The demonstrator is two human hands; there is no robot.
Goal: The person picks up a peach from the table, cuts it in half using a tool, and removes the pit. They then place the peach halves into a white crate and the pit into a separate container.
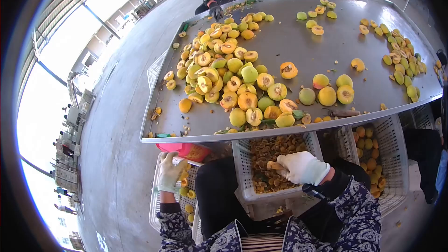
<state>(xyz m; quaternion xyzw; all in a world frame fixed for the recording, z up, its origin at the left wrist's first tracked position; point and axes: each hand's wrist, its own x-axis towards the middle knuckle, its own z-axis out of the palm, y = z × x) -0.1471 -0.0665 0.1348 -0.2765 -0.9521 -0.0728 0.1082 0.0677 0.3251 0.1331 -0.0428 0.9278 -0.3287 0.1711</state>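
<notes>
Gloved right hand [303, 168] closed on a pit [273, 165] over the middle crate [240, 158]; left hand [169, 173] gripped a knife [186, 161] above the left crate [154, 210], near the table [289, 46].

Desk [298, 51] ahead, tilted across view. Main fruit pile [224, 70] on desk's left part; smaller pile [401, 58] along right edge; few fruits [317, 16] at far side between them. Knife [343, 112] near front edge, right of centre. Below front edge: middle crate [242, 158] with pits [270, 151] inside, right crate [394, 144] with halves, left crate [156, 205] (partly hidden) under left hand [169, 173]. Right hand [303, 168] over middle crate. Co-worker's hand [215, 11] at desk's far edge.
</notes>
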